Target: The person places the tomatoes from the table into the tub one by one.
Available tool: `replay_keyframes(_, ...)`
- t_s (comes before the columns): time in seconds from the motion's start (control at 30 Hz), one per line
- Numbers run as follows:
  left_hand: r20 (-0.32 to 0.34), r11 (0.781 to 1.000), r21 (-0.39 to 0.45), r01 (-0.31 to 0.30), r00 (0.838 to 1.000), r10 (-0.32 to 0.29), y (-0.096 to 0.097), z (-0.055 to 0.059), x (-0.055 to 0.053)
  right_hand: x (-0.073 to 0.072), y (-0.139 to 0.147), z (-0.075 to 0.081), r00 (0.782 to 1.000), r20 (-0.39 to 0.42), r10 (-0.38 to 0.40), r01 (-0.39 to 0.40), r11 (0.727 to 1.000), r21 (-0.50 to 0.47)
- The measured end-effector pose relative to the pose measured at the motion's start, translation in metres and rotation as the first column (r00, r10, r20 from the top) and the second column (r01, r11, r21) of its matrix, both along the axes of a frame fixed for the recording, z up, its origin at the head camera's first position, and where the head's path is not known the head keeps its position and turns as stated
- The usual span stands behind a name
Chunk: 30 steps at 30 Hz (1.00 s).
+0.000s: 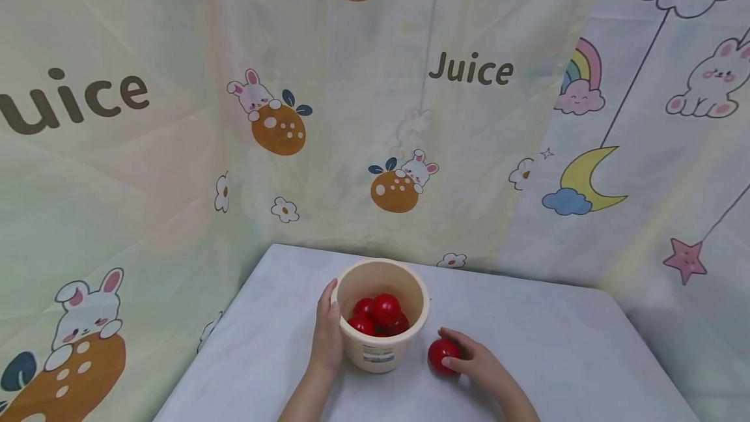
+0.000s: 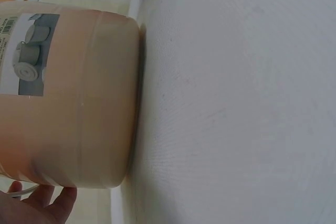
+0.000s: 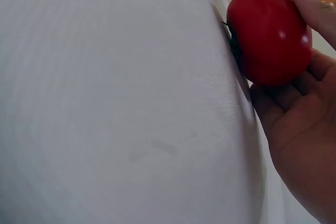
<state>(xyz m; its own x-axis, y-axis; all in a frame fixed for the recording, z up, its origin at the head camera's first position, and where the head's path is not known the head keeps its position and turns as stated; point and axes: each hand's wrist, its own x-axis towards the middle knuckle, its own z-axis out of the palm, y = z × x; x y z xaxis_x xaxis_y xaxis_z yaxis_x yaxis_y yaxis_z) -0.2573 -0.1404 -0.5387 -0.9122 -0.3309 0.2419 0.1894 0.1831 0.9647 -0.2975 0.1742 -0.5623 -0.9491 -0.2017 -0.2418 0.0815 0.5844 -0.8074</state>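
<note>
A cream-coloured bucket [image 1: 354, 348] with a label on its front stands upright on the table. Inside it lie several red tomatoes [image 1: 387, 309]. My left hand [image 1: 328, 334] rests against the bucket's left side, fingers reaching up near the rim; in the left wrist view its fingertips [image 2: 64, 199] touch the wall. To the right of the bucket, my right hand [image 1: 477, 363] holds another tomato [image 1: 441, 355] low at the tabletop. In the right wrist view the thumb and fingers curve round this tomato [image 3: 270, 35], its dark leafy stem end turned toward the cloth.
A white cloth covers the table [image 1: 562, 344], whose back edge runs just behind the bucket. Printed curtains [image 1: 351, 233] with rabbits, fruit and lettering hang behind and at both sides.
</note>
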Motion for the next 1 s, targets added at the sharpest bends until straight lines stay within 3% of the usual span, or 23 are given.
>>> replay_keyframes(0.23,0.003,1.000,0.010,0.002,1.000,-0.002,0.0005,0.0020,0.0021,0.0013,0.0002,-0.0028,1.000,-0.009,-0.006,0.006,1.000,0.001)
replay_keyframes(0.27,0.008,1.000,0.014,0.008,1.000,-0.008,0.0009,0.0075,0.0054,0.0015,0.0000,-0.0030,1.000,-0.007,-0.009,0.009,1.000,0.002)
replay_keyframes(0.47,-0.003,1.000,0.011,0.016,1.000,-0.016,0.0002,0.0072,0.0055,0.0016,0.0008,-0.0047,1.000,-0.005,-0.020,0.020,1.000,0.001)
replay_keyframes(0.5,-0.007,1.000,0.005,0.011,1.000,-0.011,-0.0003,0.0016,0.0023,0.0015,0.0010,-0.0049,1.000,-0.009,-0.019,0.019,1.000,-0.001)
replay_keyframes(1.0,-0.019,1.000,0.018,0.022,1.000,-0.021,-0.0005,0.0036,0.0029,0.0008,0.0022,-0.0016,0.998,-0.035,-0.044,0.044,0.999,0.000)
